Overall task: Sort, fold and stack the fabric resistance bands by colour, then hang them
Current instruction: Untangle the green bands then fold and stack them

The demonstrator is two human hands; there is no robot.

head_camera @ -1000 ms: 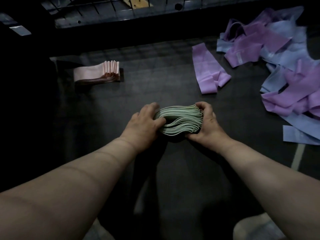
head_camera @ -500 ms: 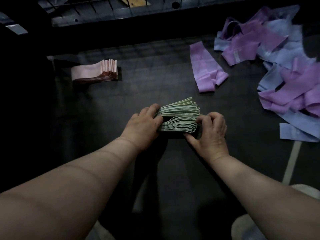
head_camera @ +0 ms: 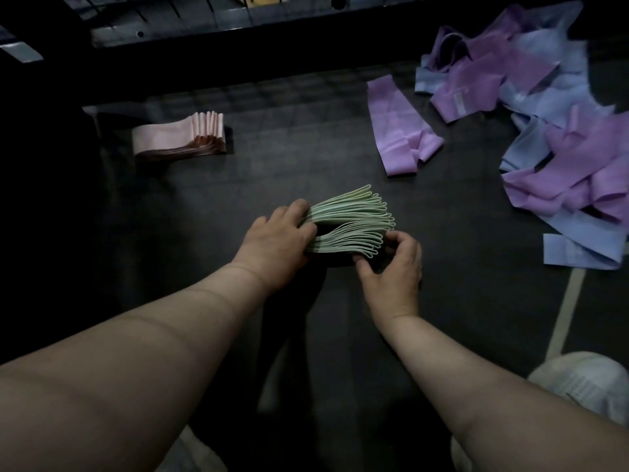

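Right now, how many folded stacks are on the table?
2: the green stack at centre, held by the left hand and right hand; the pink stack far left. The loose heap could hide more.

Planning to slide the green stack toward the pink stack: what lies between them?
In the head view, only bare tabletop lies between the pink stack and the left hand gripping the green stack.

The left end of the green stack (head_camera: 350, 219) lay hidden under the left hand (head_camera: 275, 243) — the loose pile (head_camera: 578, 172) was cut by the right edge, its label (head_camera: 459, 102) too small to read.
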